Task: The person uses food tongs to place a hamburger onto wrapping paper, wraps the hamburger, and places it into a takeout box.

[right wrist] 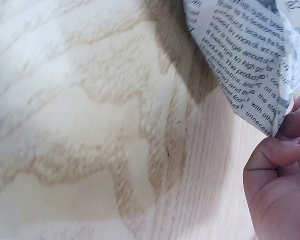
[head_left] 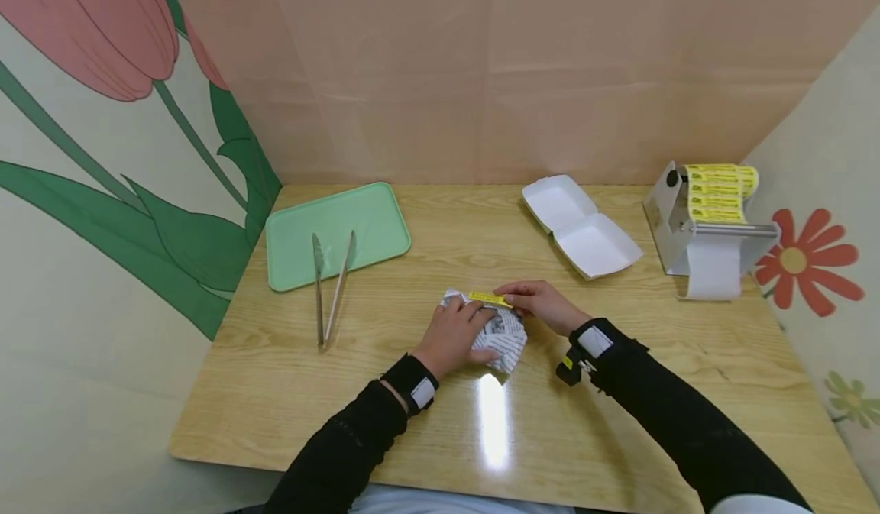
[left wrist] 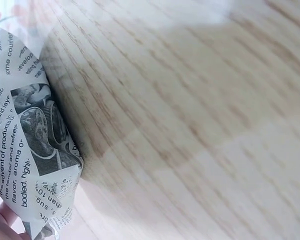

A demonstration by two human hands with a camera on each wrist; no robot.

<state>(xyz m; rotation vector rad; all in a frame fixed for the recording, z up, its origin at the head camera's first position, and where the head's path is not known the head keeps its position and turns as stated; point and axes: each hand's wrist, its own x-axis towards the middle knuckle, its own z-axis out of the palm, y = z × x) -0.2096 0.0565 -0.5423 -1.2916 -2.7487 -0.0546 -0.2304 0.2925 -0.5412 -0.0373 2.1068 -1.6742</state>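
A small packet wrapped in newsprint-patterned paper (head_left: pixel 505 342) lies on the table, its printed text and a grey picture visible in the left wrist view. My left hand (head_left: pixel 450 337) rests over the packet's left part, fingers and thumb spread across the paper. Along the packet's far edge runs a narrow yellow label (head_left: pixel 486 298). With thumb and fingertips my right hand (head_left: pixel 543 305) pinches the label's right end, right at the paper. Up close in the right wrist view, the right thumb and finger (right wrist: pixel 280 150) meet at the paper's pointed corner; the label is hidden there.
On the left, metal tongs (head_left: pixel 321 292) lie partly on a green tray (head_left: pixel 371 216). Behind the packet to the right sits an opened white box (head_left: pixel 594 243). A label dispenser (head_left: pixel 677 231) carrying a roll of yellow labels (head_left: pixel 718 193) stands at the table's right.
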